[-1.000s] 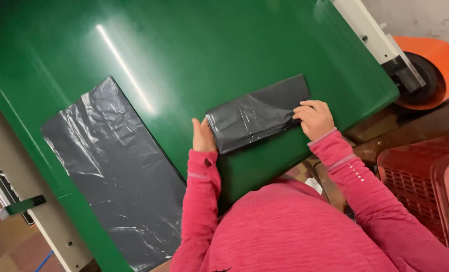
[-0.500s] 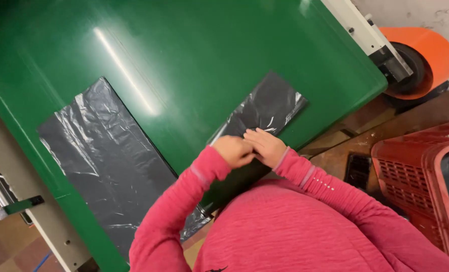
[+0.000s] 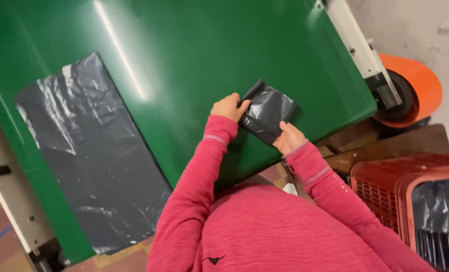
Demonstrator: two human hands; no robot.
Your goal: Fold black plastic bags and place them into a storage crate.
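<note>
A small folded black plastic bag (image 3: pixel 265 112) lies on the green table (image 3: pixel 194 60) near its front edge. My left hand (image 3: pixel 228 107) grips the bag's left edge, and my right hand (image 3: pixel 287 137) holds its lower right corner. Both arms are in pink sleeves. A second black plastic bag (image 3: pixel 91 151) lies flat and unfolded on the table to the left, apart from both hands.
A red plastic crate (image 3: pixel 385 186) stands at the lower right, with black bags (image 3: pixel 438 216) inside. An orange roll (image 3: pixel 416 88) on a white metal frame sits past the table's right edge. A white frame post (image 3: pixel 17 216) stands at the lower left.
The long folded bag has been folded down to a small square. My hands moved from meeting at its middle to holding its two sides.
</note>
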